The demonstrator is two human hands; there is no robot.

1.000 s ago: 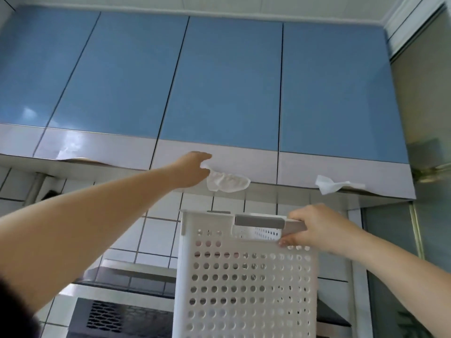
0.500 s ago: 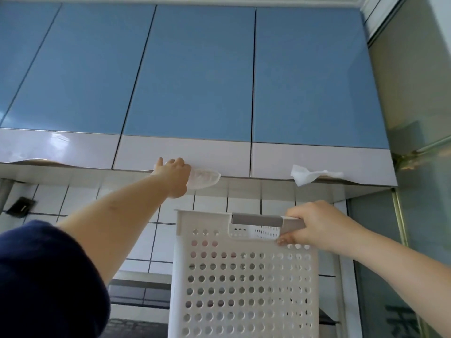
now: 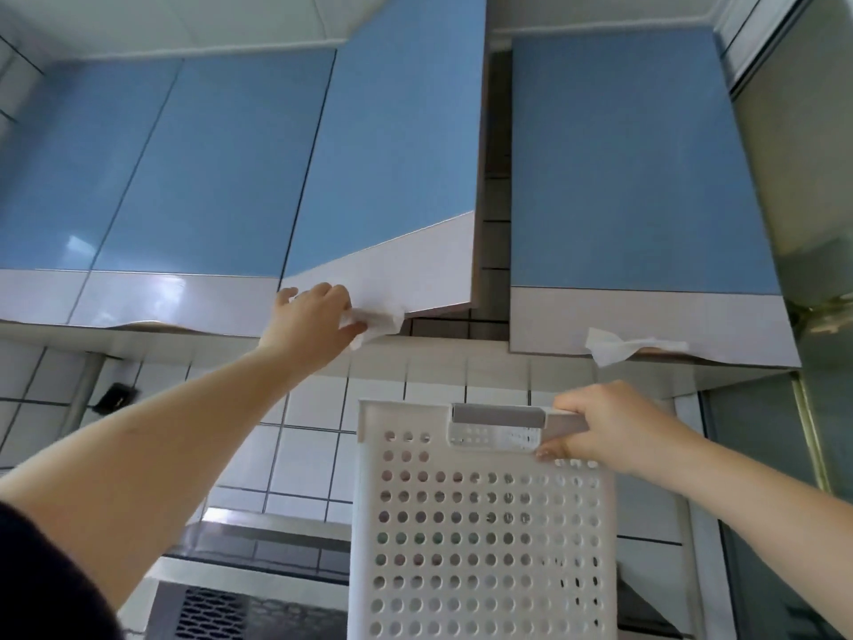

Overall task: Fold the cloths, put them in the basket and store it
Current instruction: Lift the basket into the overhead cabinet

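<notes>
1. Head view, against the earlier frames: the cabinet door (image 3: 392, 177) third from the left, flush with its neighbours half a second ago, now stands swung out on its left edge; a dark gap with shelves shows between it and the closed door on its right (image 3: 637, 168); the camera has tipped further up, so a strip of ceiling (image 3: 184, 20) shows.
2. The left hand (image 3: 314, 323) has gone from resting under the door's white lower band to holding its bottom edge; the arm reaches up and forward, nearly straight; the fingers (image 3: 323, 293) curl over the band's front and the thumb presses a white tissue (image 3: 376, 323) wedged at the lower edge.
3. The right hand (image 3: 609, 427) sits where it was, on the basket (image 3: 480, 524); its fingers are clamped round the grey handle (image 3: 496, 415) at the top rim, fingertips tucked beneath.
4. The white perforated basket hangs upright from that hand in front of the tiled wall (image 3: 314, 445), below the opened cabinet and right of centre; the cloths inside cannot be made out through the holes.
5. A second white tissue (image 3: 618, 346) sticks out from under the right-hand door; a range hood (image 3: 258, 547) shows at the bottom left.
</notes>
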